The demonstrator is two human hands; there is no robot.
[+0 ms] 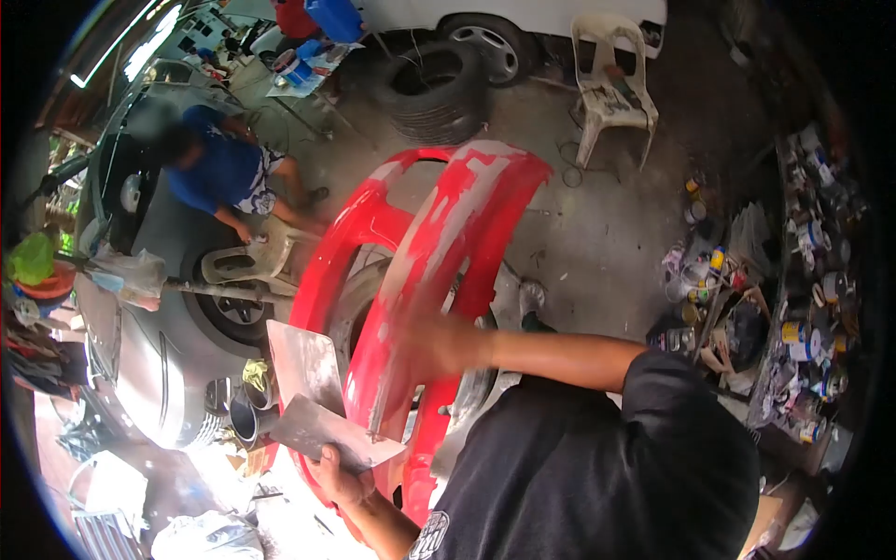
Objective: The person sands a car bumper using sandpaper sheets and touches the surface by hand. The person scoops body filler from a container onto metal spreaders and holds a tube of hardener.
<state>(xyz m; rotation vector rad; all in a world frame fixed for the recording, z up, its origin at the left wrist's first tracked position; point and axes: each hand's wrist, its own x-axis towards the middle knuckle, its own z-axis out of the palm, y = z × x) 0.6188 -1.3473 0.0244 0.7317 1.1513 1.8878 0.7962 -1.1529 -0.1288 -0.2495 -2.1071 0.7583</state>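
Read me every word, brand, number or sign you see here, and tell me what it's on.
No text is readable.
Round white print on the black shirt: too small and blurred.
Labels on the cans at right: too small and blurred.

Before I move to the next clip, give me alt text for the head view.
A person's right hand, blurred, is over a red bumper with pale patches, while the left hand holds a flat sheet. Beyond, another person in a blue shirt is beside a grey car.
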